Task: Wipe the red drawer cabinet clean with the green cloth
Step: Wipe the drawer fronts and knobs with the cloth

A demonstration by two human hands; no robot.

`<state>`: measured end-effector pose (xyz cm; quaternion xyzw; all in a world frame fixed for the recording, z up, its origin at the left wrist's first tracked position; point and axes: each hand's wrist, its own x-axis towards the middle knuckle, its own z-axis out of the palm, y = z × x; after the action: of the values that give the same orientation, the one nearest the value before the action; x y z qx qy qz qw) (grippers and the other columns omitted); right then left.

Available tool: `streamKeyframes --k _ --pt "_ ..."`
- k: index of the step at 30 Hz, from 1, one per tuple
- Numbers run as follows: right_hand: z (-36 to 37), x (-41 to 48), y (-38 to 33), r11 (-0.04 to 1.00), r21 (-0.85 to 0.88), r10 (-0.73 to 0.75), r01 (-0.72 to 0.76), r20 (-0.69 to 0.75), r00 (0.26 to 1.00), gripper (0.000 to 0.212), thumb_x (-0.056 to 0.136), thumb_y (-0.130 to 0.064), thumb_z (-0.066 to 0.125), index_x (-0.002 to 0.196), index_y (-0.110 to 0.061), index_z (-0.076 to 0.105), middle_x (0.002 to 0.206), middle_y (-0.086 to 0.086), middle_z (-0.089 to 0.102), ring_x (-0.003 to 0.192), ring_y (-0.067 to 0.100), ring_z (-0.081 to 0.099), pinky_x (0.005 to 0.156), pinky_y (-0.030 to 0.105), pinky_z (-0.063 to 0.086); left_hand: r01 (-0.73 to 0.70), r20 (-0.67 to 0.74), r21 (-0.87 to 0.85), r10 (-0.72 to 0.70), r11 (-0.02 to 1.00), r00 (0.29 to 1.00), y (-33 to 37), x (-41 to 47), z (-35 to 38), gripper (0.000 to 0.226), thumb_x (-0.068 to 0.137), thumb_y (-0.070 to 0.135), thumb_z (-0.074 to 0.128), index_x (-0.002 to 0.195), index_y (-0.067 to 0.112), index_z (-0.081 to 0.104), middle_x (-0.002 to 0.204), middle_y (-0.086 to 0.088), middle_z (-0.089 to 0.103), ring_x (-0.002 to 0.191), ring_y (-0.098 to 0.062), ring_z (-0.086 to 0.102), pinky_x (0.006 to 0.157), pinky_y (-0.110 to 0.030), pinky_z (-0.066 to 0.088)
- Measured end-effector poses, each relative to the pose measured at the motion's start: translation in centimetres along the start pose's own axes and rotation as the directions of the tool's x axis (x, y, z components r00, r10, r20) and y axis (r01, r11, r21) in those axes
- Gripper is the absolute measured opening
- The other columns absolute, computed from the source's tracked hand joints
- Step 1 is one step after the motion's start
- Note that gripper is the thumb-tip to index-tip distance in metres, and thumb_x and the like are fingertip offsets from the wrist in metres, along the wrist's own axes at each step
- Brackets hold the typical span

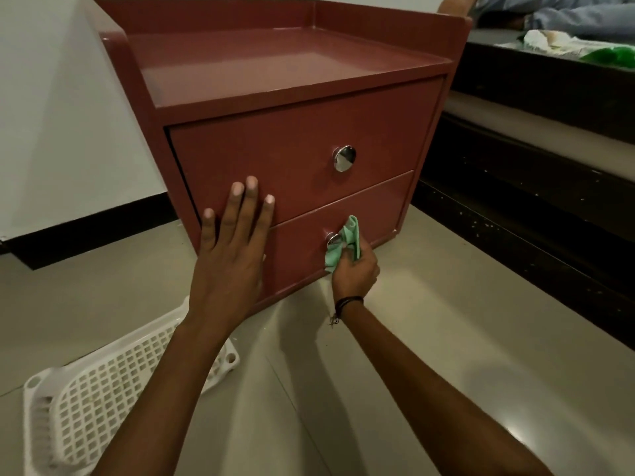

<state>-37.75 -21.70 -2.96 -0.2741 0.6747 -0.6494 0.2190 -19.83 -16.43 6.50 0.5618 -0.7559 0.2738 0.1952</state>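
The red drawer cabinet (275,97) stands on the floor with two shut drawers, each with a round metal knob. My left hand (230,249) lies flat with straight fingers against the cabinet's front, across the lower left of the top drawer and the left of the bottom drawer. My right hand (355,269) grips the bunched green cloth (343,247) and holds it against the bottom drawer's knob (332,238), which the cloth partly covers. The top drawer's knob (344,158) is bare.
A white plastic lattice basket (86,396) lies on the tiled floor at lower left, under my left forearm. A dark bed frame (536,139) runs along the right, with a person's legs and a white and green bundle (556,46) on top. A white wall is at left.
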Motion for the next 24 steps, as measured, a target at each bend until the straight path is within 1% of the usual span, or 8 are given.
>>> streamKeyframes --k 6,11,16,18,20,21,22,24 --pt "0.3 -1.8 -1.2 0.998 0.041 0.06 -0.056 -0.096 0.994 0.047 0.084 0.0 0.058 0.119 -0.027 0.074 0.106 0.002 0.076 0.097 0.022 0.07 0.082 0.019 0.046 0.002 0.016 0.0 -0.002 1.0 1.0 0.1 -0.1 -0.1 0.1 0.08 0.003 0.071 0.16 0.013 0.011 0.169 -0.013 -0.006 0.156 -0.027 -0.008 0.122 -0.048 -0.01" --pt "-0.2 -2.6 -1.0 0.99 -0.038 -0.142 0.139 -0.113 0.983 0.045 0.083 0.008 0.06 0.118 -0.016 0.074 0.116 0.004 0.075 0.108 0.021 0.068 0.097 0.029 0.053 -0.006 0.01 0.016 0.006 1.0 1.0 0.0 -0.1 0.0 0.099 0.081 0.004 0.07 0.16 0.013 0.01 0.168 -0.013 -0.005 0.156 -0.028 -0.007 0.123 -0.051 -0.004" --pt "0.0 -3.9 0.5 0.939 -0.14 -0.317 0.315 0.012 0.948 0.054 0.076 0.017 0.06 0.119 -0.014 0.072 0.115 0.004 0.064 0.106 0.016 0.051 0.091 -0.002 0.032 -0.01 0.003 0.012 0.01 1.0 1.0 0.0 -0.2 0.0 0.1 0.081 0.003 0.069 0.16 0.013 0.009 0.169 -0.013 -0.006 0.156 -0.027 -0.007 0.123 -0.053 0.003" --pt "0.1 -3.7 0.1 0.957 -0.098 -0.275 0.271 -0.024 0.961 0.055 0.077 0.018 0.056 0.119 -0.013 0.073 0.115 0.006 0.066 0.107 0.019 0.056 0.099 0.006 0.038 -0.013 0.004 0.009 0.012 1.0 1.0 -0.1 -0.2 0.0 0.102 0.079 0.002 0.07 0.16 0.013 0.009 0.169 -0.012 -0.006 0.156 -0.026 -0.007 0.124 -0.053 0.004" --pt "0.4 -1.8 -1.4 0.993 0.017 -0.115 0.117 -0.115 0.987 0.044 0.081 0.011 0.058 0.116 -0.01 0.075 0.112 0.01 0.071 0.106 0.025 0.065 0.101 0.03 0.05 -0.012 0.013 0.003 0.012 1.0 1.0 -0.3 -0.3 0.0 0.104 0.078 0.001 0.071 0.16 0.013 0.009 0.169 -0.011 -0.006 0.156 -0.026 -0.007 0.124 -0.052 0.004" --pt "0.5 -0.6 -2.3 0.997 0.076 -0.024 0.034 -0.126 0.992 0.038 0.084 0.006 0.062 0.116 -0.009 0.075 0.112 0.011 0.073 0.107 0.026 0.067 0.1 0.035 0.051 -0.01 0.015 0.004 0.01 1.0 1.0 -0.3 -0.3 0.0 0.104 0.077 0.001 0.071 0.16 0.014 0.009 0.169 -0.011 -0.006 0.156 -0.026 -0.007 0.124 -0.051 0.003" --pt "0.5 0.5 -3.2 0.994 0.109 0.02 -0.006 -0.126 0.992 0.034 0.085 0.003 0.066 0.116 -0.008 0.075 0.113 0.01 0.074 0.107 0.026 0.069 0.1 0.033 0.052 -0.009 0.015 0.004 0.009 1.0 1.0 -0.2 -0.2 0.0 0.105 0.077 0.001 0.071 0.16 0.014 0.008 0.169 -0.011 -0.007 0.156 -0.026 -0.008 0.123 -0.051 0.002" --pt "0.9 1.0 -4.3 0.994 0.092 -0.046 0.056 -0.109 0.993 0.039 0.081 0.009 0.065 0.115 -0.007 0.075 0.114 0.009 0.074 0.107 0.025 0.069 0.101 0.026 0.05 -0.005 0.021 0.005 0.005 1.0 1.0 0.0 -0.2 0.2 0.105 0.077 0.002 0.071 0.16 0.013 0.008 0.169 -0.012 -0.007 0.156 -0.026 -0.008 0.123 -0.051 0.0"
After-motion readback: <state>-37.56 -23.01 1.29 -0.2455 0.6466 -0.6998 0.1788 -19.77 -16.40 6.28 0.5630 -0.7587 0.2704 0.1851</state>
